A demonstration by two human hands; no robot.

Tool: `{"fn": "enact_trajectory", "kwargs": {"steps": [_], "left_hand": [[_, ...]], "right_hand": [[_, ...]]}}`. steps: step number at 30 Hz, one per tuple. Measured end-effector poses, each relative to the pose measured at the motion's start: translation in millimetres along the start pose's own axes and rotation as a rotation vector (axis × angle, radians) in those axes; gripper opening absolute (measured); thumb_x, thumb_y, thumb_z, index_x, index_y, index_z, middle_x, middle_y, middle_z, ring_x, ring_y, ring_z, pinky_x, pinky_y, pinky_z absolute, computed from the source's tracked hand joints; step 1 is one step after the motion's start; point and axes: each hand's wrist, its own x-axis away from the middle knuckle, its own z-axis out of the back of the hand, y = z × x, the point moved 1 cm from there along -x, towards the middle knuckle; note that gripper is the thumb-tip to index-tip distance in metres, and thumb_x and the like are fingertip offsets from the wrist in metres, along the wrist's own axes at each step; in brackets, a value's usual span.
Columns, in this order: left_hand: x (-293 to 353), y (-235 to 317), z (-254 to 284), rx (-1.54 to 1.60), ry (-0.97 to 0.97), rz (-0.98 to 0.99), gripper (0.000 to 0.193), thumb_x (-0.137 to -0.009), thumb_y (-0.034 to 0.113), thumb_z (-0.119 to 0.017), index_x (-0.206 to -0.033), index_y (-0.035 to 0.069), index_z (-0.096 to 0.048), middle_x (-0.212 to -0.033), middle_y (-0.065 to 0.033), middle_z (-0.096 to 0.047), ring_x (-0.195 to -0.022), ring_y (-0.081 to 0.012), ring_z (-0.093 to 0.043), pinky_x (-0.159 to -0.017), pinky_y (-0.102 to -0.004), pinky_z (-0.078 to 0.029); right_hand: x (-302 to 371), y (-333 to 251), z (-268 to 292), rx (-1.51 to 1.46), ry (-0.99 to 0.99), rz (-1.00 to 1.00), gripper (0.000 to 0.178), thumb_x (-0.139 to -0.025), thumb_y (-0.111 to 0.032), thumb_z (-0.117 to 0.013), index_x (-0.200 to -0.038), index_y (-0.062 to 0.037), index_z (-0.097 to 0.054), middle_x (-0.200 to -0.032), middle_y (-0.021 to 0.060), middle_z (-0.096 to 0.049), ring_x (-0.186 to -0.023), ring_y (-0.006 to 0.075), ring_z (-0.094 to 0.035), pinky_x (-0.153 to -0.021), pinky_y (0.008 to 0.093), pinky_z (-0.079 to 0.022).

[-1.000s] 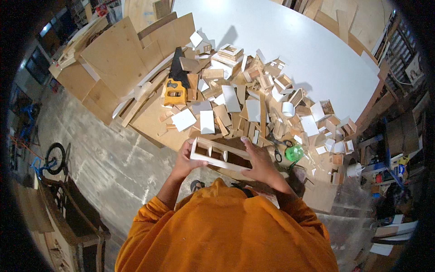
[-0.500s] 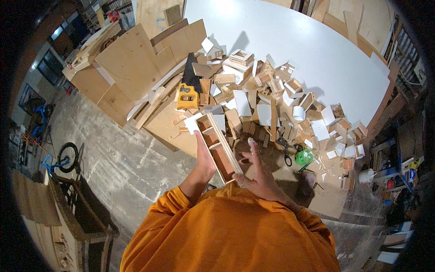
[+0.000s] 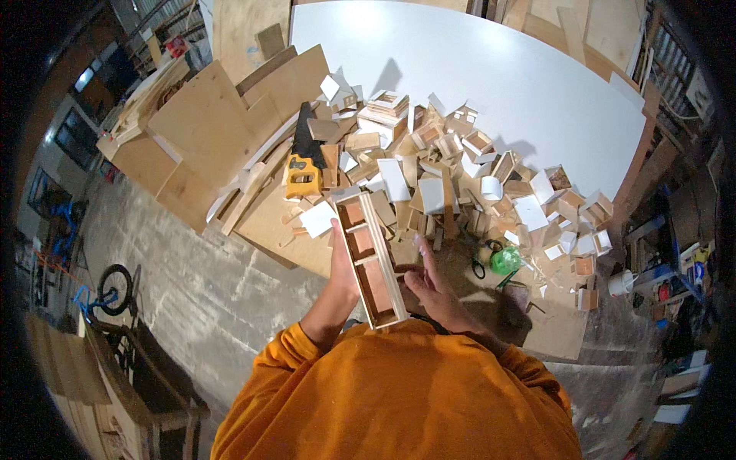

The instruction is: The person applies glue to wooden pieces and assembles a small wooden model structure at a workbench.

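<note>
A long, narrow wooden box (image 3: 374, 282) with thin dividers and a reddish-brown bottom is held up in front of my chest, its open side toward me. My left hand (image 3: 343, 270) grips it along the left side, the fingers hidden behind it. To the right of the box is my right hand (image 3: 435, 295), fingers apart and thumb close to the box's edge; whether it touches the wood I cannot tell. Just beyond the box lies a heap of small wooden boxes and white-faced offcuts (image 3: 393, 180).
A yellow-handled handsaw (image 3: 304, 175) lies left of the heap, by stacked plywood sheets (image 3: 201, 115). Scissors (image 3: 478, 268) and a green translucent object (image 3: 505, 261) are to the right. A large white board (image 3: 491, 69) spans the far side; a white bucket (image 3: 621, 283) stands right.
The box has turned more upright in view and its lower end has come nearer to me. My right hand has drawn slightly away from the box's lower end.
</note>
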Motion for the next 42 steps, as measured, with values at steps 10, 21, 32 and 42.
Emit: {"fn": "enact_trajectory", "kwargs": {"steps": [10,21,32,42], "left_hand": [[21,-33,-38,-0.289,0.072,0.236,0.071,-0.091,0.07,-0.032,-0.108,0.006,-0.059,-0.088,-0.0113,-0.064,-0.072,-0.0248,-0.063,-0.06,-0.0399,-0.055],[27,-50,-37,-0.361,0.001,0.497,0.067,-0.093,0.066,-0.03,-0.114,0.008,-0.056,-0.091,-0.0142,-0.063,-0.078,-0.027,-0.063,-0.065,-0.039,-0.054],[32,-40,-10,-0.714,-0.172,0.082,0.055,-0.095,0.053,-0.042,-0.116,0.004,-0.053,-0.089,-0.0089,-0.063,-0.075,-0.0223,-0.065,-0.065,-0.0365,-0.056],[32,-11,35,-0.254,0.092,-0.1,0.043,-0.095,0.044,-0.046,-0.106,0.004,-0.055,-0.085,-0.0092,-0.059,-0.067,-0.0223,-0.063,-0.057,-0.0363,-0.056]], "right_hand": [[-76,-7,35,-0.715,0.102,-0.272,0.067,-0.095,-0.051,-0.047,-0.148,-0.0144,-0.031,-0.15,0.0078,-0.034,-0.137,0.0215,-0.03,-0.114,0.0356,-0.02],[-68,12,52,-0.653,0.158,0.065,0.072,-0.094,-0.059,-0.041,-0.147,-0.0119,-0.03,-0.152,0.0106,-0.028,-0.142,0.0246,-0.02,-0.115,0.0383,-0.012],[-19,42,65,-0.445,0.111,-0.245,0.065,-0.096,-0.045,-0.051,-0.148,-0.0133,-0.027,-0.119,0.0056,-0.057,-0.101,0.0147,-0.056,-0.089,0.0312,-0.047],[121,45,206,0.243,0.755,-0.186,0.022,-0.092,-0.01,-0.058,-0.112,-0.0023,-0.063,-0.094,0.0036,-0.065,-0.083,0.0104,-0.059,-0.075,0.0258,-0.049]]}}
